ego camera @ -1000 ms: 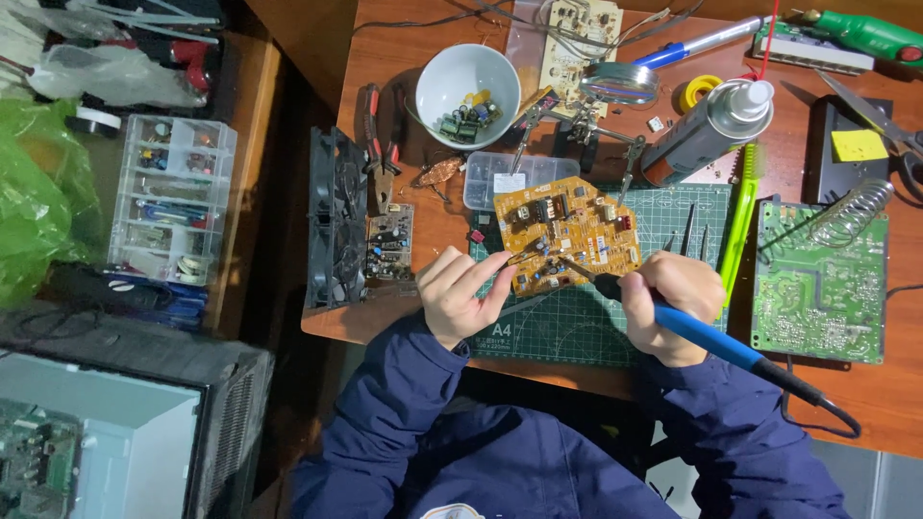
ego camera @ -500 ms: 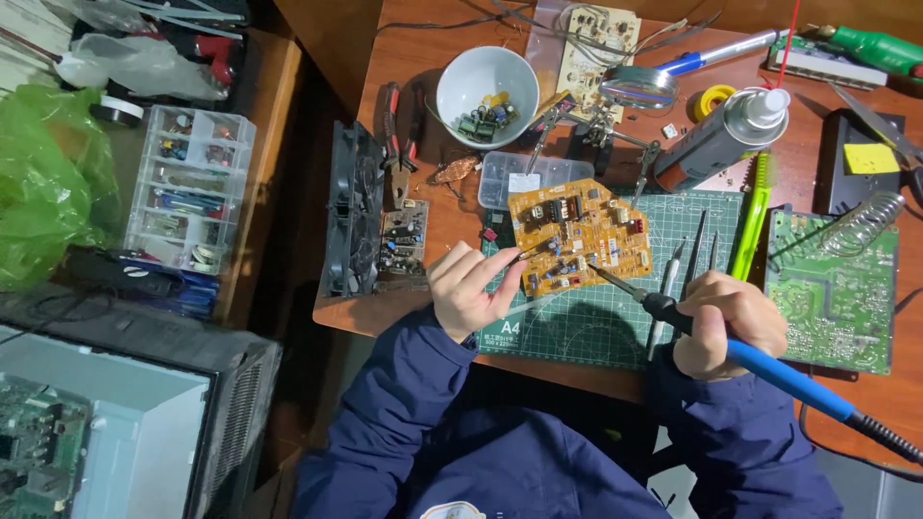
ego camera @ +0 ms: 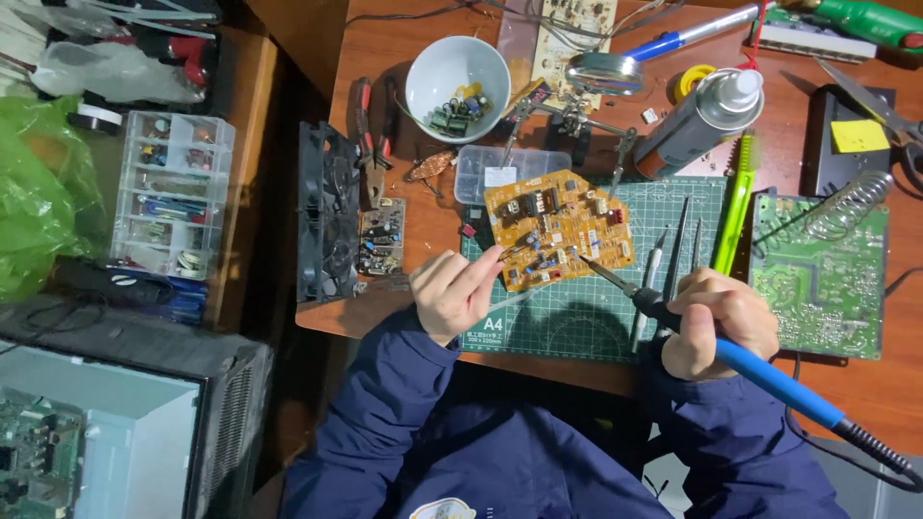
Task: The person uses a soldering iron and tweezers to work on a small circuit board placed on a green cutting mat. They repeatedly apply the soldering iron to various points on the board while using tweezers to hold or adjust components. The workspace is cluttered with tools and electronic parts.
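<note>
Overhead view of a cluttered wooden bench, seen from the person's own head cam. Person wears a dark blue jacket; both forearms reach up from bottom of frame.

Left hand sits at the near-left edge of a green cutting mat, fingers curled narrow, fingertips pinching the lower-left corner of a yellow circuit board. The board lies tilted on the mat's upper left, component side up, w/ small caps and chips across it.

Right hand is closed in a fist-like grip round a soldering iron w/ blue handle. Its thin metal tip points up-left and ends just beside the board's lower-right edge; can't tell if it touches. The cord trails off to bottom right.

Around the board: a clear plastic box just above it, a helping-hands clamp w/ magnifier behind that, and a white bowl holding loose parts further up-left. A spray can lies upper right. Tweezers and probes rest on the mat btwn board and a yellow-green pen-like tool. A green circuit board sits at far right, w/ a coiled iron stand over its top edge. Left of the mat: a small dark board, red pliers and a black fan on edge. A clear parts organiser stands well apart at left.
</note>
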